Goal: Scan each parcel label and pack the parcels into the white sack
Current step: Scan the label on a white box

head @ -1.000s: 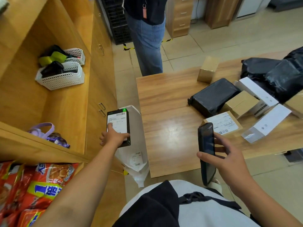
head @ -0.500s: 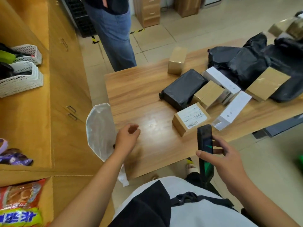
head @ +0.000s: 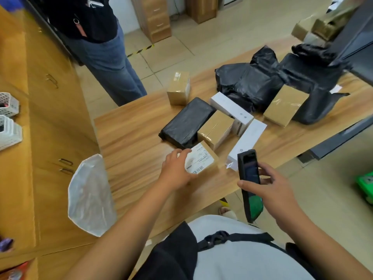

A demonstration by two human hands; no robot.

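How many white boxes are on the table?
2. One white box lies against the black bags; the other white box lies nearer, beside the scanner. More may hide under the bags.

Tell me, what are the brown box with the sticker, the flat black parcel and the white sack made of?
Brown box: looks like cardboard, matt tan, with a paper label.
Flat black parcel: probably plastic film, glossy and wrinkled.
White sack: likely thin plastic, see-through with a soft sheen.

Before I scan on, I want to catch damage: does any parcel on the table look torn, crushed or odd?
Nothing stands out. The boxes look square and sealed, including the labelled box under the left hand. The black bags are crumpled, but no tear shows.
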